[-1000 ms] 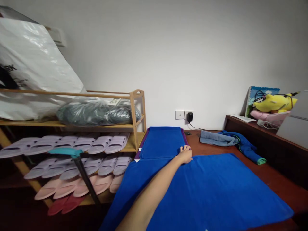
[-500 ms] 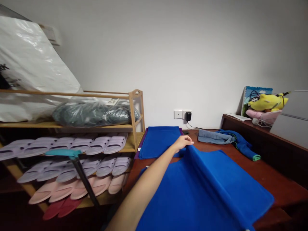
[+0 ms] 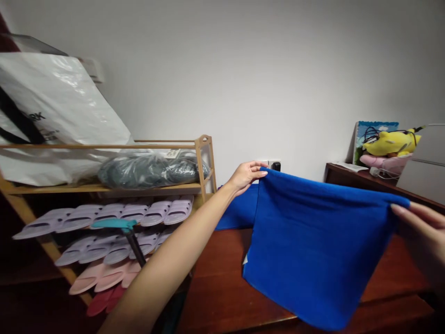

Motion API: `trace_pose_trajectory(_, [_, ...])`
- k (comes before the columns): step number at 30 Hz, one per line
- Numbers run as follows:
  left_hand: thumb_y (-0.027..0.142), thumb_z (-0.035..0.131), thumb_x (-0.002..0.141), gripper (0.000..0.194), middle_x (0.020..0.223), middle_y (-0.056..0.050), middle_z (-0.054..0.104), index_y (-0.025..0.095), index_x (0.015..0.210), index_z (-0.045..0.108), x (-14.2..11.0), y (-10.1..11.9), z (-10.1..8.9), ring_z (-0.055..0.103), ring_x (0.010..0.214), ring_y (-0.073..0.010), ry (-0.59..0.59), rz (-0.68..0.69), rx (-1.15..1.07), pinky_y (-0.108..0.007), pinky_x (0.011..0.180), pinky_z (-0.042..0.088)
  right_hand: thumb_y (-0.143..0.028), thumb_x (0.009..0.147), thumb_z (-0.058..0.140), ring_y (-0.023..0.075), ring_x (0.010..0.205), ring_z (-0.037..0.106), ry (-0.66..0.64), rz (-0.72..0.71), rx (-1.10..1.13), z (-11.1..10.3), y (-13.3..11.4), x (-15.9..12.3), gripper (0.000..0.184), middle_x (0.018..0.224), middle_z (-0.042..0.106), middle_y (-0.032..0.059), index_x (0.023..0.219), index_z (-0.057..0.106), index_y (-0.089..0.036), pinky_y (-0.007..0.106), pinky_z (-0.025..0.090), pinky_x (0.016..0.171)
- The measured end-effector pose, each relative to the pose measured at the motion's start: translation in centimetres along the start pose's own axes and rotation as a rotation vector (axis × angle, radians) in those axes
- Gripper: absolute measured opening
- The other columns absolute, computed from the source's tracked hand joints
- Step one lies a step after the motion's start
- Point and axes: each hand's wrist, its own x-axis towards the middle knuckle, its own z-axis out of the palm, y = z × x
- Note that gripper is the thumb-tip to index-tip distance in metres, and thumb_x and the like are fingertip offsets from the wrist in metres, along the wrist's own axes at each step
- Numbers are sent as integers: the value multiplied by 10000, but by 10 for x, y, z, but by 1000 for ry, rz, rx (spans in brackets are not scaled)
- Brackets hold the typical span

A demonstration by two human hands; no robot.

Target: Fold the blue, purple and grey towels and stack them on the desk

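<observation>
Left hand [image 3: 245, 177], right hand [image 3: 426, 225], fingers pinch blue cloth [image 3: 313, 241] by upper corners, cloth hangs below them, bench [image 3: 215, 278] beneath, apparently folded fabric [image 3: 240, 211] beyond left fingers.

Cloth [image 3: 313, 246]: solid blue. Table [image 3: 222, 269] under cloth: reddish brown. Left of cloth: tan rack [image 3: 200, 162], lilac slippers [image 3: 134, 213], pink slippers [image 3: 85, 278], white bag [image 3: 66, 102] with black lettering. Beyond cloth's right end: yellow plush toy [image 3: 391, 143].
</observation>
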Motion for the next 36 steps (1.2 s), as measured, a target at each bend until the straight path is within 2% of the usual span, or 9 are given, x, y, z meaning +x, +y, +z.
trace_pose_trajectory(6, [76,690,716,80,569,15,595,106,789,678,0,34,-10,546,544,-98,167,137,480,-213,555,431,-379,554,813,96,619,581,-202,-32,292,34,-39,41,526,760,640,17,1020,663,-186,174,503,512])
trace_pose_trajectory(10, [91,702,721,41,583,5,602,100,749,674,-5,48,-20,553,536,-97,240,96,390,-222,560,451,-329,602,799,76,704,596,-287,-110,297,51,-49,54,592,822,657,24,1152,611,-216,145,498,595])
trace_pose_trajectory(14, [85,671,743,52,719,-43,654,78,795,669,-12,59,-28,613,656,-116,247,62,270,-275,691,494,-362,643,764,86,739,603,-323,-151,152,64,-59,57,441,885,676,63,1021,683,-150,208,512,701])
trace_pose_trajectory(17, [37,695,686,196,745,-49,655,67,879,683,-16,65,-34,616,700,-122,221,69,351,-280,725,484,-411,628,763,94,722,598,-309,-191,69,70,-64,57,479,879,684,77,1010,685,-133,266,504,743])
trace_pose_trajectory(22, [49,738,615,218,688,-19,646,94,826,706,-21,73,-44,598,687,-142,270,135,637,-282,698,465,-422,571,792,120,706,612,-311,-211,59,75,-65,60,532,891,695,100,1003,682,-133,298,505,721])
trace_pose_trajectory(25, [78,735,625,123,648,-13,659,120,738,715,-27,82,-47,601,661,-161,264,161,798,-289,683,458,-413,627,754,121,705,614,-302,-316,-90,75,-66,61,425,859,703,90,941,691,-133,275,496,699])
trace_pose_trajectory(29, [147,683,733,68,756,-38,719,154,781,731,-45,100,-46,638,732,-186,221,308,1224,-288,704,451,-405,675,712,130,732,618,-239,-473,-336,72,-69,61,331,810,705,63,883,696,-147,241,468,687])
trace_pose_trajectory(32, [183,656,779,87,821,-40,732,166,819,731,-62,111,-44,653,760,-188,197,359,1352,-278,708,455,-510,684,671,139,699,626,-228,-520,-393,68,-71,61,382,754,699,41,860,696,-171,234,455,649])
trace_pose_trajectory(36, [222,627,813,114,850,-44,730,165,841,723,-87,126,-43,654,778,-186,183,398,1397,-267,703,457,-738,660,528,163,664,627,-189,-674,-488,58,-79,56,590,727,694,41,828,700,-200,260,442,591])
